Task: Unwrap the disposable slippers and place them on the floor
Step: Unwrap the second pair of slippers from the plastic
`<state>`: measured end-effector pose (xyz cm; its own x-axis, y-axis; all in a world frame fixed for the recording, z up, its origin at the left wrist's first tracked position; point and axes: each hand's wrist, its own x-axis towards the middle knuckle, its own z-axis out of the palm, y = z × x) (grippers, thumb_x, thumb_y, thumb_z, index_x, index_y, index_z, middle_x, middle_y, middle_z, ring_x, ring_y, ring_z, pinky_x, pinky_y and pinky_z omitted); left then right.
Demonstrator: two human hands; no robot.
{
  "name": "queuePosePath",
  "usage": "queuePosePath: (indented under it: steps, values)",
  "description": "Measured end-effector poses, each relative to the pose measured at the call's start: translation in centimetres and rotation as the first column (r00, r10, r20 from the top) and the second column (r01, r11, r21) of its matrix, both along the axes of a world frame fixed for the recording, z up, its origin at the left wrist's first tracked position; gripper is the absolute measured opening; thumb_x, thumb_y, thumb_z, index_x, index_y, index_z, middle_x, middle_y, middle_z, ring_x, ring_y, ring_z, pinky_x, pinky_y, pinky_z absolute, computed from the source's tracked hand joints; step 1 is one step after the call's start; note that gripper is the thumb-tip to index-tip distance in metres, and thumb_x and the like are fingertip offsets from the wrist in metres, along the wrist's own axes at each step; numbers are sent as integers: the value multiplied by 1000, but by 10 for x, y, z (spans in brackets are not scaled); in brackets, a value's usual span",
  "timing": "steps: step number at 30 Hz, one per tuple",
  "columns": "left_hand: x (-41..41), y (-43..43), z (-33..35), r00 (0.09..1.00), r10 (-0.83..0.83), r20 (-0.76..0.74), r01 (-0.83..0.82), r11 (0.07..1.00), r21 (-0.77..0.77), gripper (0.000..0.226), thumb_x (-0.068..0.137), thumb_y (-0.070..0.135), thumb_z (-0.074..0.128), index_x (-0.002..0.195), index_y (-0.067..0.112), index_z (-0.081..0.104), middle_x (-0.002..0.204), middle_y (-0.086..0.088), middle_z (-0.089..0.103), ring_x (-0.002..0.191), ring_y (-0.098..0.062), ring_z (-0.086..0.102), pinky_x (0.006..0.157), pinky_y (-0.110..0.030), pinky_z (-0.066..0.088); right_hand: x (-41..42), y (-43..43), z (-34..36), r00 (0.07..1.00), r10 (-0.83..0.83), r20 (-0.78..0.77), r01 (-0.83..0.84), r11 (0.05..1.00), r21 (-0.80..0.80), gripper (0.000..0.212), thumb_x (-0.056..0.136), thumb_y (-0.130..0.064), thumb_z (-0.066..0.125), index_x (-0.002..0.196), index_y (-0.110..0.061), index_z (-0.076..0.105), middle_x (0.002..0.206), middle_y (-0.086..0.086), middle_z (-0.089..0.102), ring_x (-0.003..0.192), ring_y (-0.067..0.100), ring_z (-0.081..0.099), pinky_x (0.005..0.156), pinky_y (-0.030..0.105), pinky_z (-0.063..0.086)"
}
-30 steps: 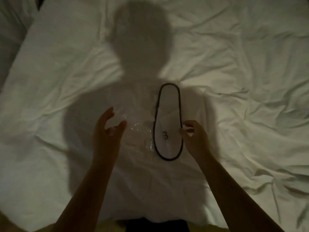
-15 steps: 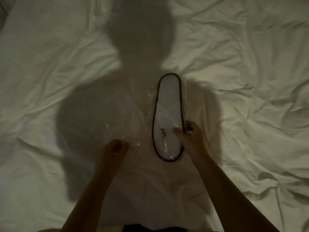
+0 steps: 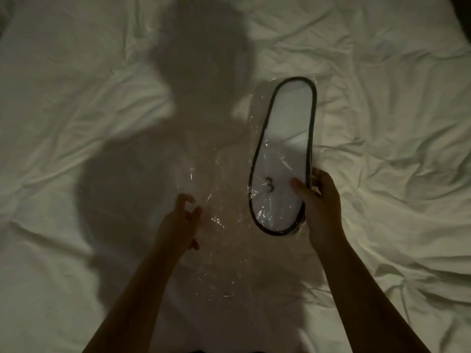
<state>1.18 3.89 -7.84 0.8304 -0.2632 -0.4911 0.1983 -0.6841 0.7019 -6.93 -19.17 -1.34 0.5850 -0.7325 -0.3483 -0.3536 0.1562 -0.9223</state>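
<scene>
Head camera looks down on a bed with a crumpled white sheet [image 3: 76, 103], and I see both bare arms reaching out over it. The right hand [image 3: 322, 207] is clamped on the slipper pack [image 3: 283, 149] at its near end: the thumb lies across the white top face and the other fingers are curled behind the right edge. What I see of the pack is a flat white slipper with a dark trim all around and a small dark mark near the thumb. Its far end points away and a little to the right. I cannot tell if that end touches the sheet.

The clear plastic wrap [image 3: 219, 225] shines over the lower part of the slipper and spreads from there to the left, toward the left hand [image 3: 178, 222]. That hand is at the wrap's left side with the fingers apart and loosely bent. I cannot tell whether it pinches the film or only hangs beside it.

The person's shadow [image 3: 198, 72] falls dark across the middle of the sheet.
</scene>
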Motion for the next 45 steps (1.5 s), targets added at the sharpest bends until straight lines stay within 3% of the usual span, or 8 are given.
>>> queuePosePath:
  steps: [3, 8, 15, 20, 25, 29, 37, 45]
  values:
    - [2, -6, -6, 998, -49, 48, 47, 997, 60, 43, 95, 35, 49, 134, 34, 31, 89, -1, 69, 37, -18, 59, 49, -28, 51, -6, -2, 4, 1000, -3, -2, 3, 1000, -5, 30, 79, -17, 72, 104, -26, 59, 88, -14, 66, 81, 10, 65, 73, 39, 55]
    - [9, -21, -7, 968, 91, 232, -132, 976, 171, 43, 91, 40, 54, 127, 21, 46, 83, -1, 64, 84, -30, 66, 70, -30, 44, -13, -2, 13, 1000, -2, 10, 3, 999, -45, 35, 78, -19, 73, 110, -20, 60, 91, -11, 66, 89, 19, 67, 83, 49, 56]
    - [0, -23, -9, 958, 171, 232, -220, 954, 205, 83, 76, 56, 65, 142, 20, 29, 132, -15, 50, 119, -34, 52, 92, -47, 46, -25, -17, 29, 996, -68, 49, 72, 995, -74, 38, 72, -26, 71, 108, -20, 61, 87, -10, 67, 85, 18, 67, 80, 47, 56]
    - [3, -33, 26, 884, 147, 443, -216, 970, 110, 73, 87, 42, 59, 143, 7, 29, 144, -22, 39, 131, -40, 37, 106, -51, 36, -18, -13, 58, 990, -66, 123, 66, 998, 2, 35, 76, -18, 72, 109, -14, 61, 82, -14, 69, 75, 6, 66, 69, 35, 54]
    - [46, -75, 144, 917, 235, 323, -116, 931, -347, 47, 92, 40, 53, 130, 13, 48, 126, -8, 58, 112, -23, 58, 86, -18, 46, 12, -7, 132, 961, -28, 275, 17, 999, 41, 35, 78, -9, 73, 111, -9, 61, 102, 12, 69, 88, 21, 66, 78, 36, 54]
    - [73, -93, 268, 977, 162, 138, -34, 760, -649, 52, 86, 57, 44, 126, 26, 50, 120, 4, 64, 103, -13, 66, 86, -27, 50, 33, -6, 218, 919, 46, 391, -39, 999, -25, 24, 84, -6, 66, 108, -12, 64, 92, -3, 70, 82, 9, 67, 72, 21, 53]
    - [56, -88, 490, 962, 40, 269, 185, 630, -754, 64, 61, 59, 60, 118, 31, 57, 103, 10, 72, 92, -5, 70, 77, -24, 56, 41, 15, 408, 780, 237, 579, -113, 964, -242, 24, 81, -15, 68, 105, -16, 68, 97, 0, 74, 88, 13, 70, 75, 22, 55]
    - [22, -57, 659, 850, 227, 475, 315, 504, -804, 29, 84, 15, 68, 113, 10, 63, 99, -9, 74, 90, -21, 72, 76, -29, 57, 10, 45, 575, 603, 423, 676, -161, 895, -417, 48, 73, -31, 65, 118, -17, 63, 104, -4, 74, 94, 6, 70, 76, 19, 55]
